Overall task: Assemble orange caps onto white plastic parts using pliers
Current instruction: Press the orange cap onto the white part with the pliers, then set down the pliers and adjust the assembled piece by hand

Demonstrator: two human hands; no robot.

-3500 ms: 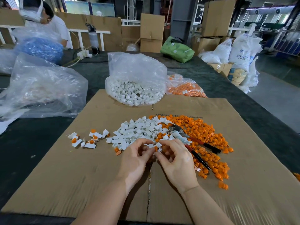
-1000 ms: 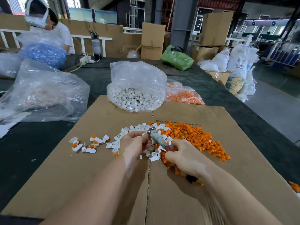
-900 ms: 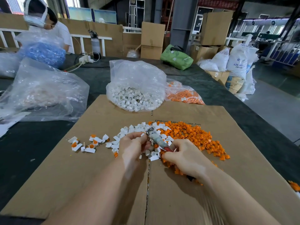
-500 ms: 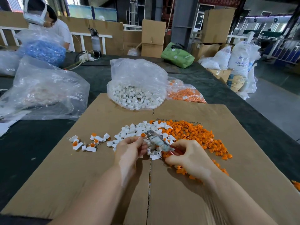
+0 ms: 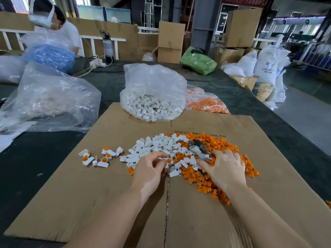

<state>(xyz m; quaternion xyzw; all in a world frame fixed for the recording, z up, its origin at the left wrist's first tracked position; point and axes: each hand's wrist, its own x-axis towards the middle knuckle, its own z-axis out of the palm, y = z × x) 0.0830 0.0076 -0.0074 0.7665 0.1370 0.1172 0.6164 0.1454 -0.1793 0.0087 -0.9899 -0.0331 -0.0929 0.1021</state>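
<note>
Head view, left to right. Upper left: second person [image 5: 53,27] seated behind a bag of blue parts [image 5: 50,57]; large clear bag [image 5: 52,97] on the dark table [image 5: 26,158] below it. Left of centre on the cardboard sheet [image 5: 89,194]: small group of finished pieces [image 5: 100,156], white with orange caps seated. Centre: white parts [image 5: 157,145] in a loose heap, touching the orange heap on its right edge. Left hand [image 5: 150,170] at the near edge of the white heap, fingers curled, fingertips pinching a white part with an orange cap [image 5: 168,160] showing in it. Upper centre: bag of white parts [image 5: 152,97]; bag of orange caps [image 5: 207,104] just right of it. Right of centre: pliers [image 5: 198,149] lie on the heaps, grey head pointing to upper left, handles hidden under the right hand. Right hand [image 5: 225,169] palm down over the orange caps [image 5: 223,145], fingers spread and fairly straight, fingertips touching the pliers; a grip on them cannot be told. Orange heap runs from centre to lower right under this hand.
</note>
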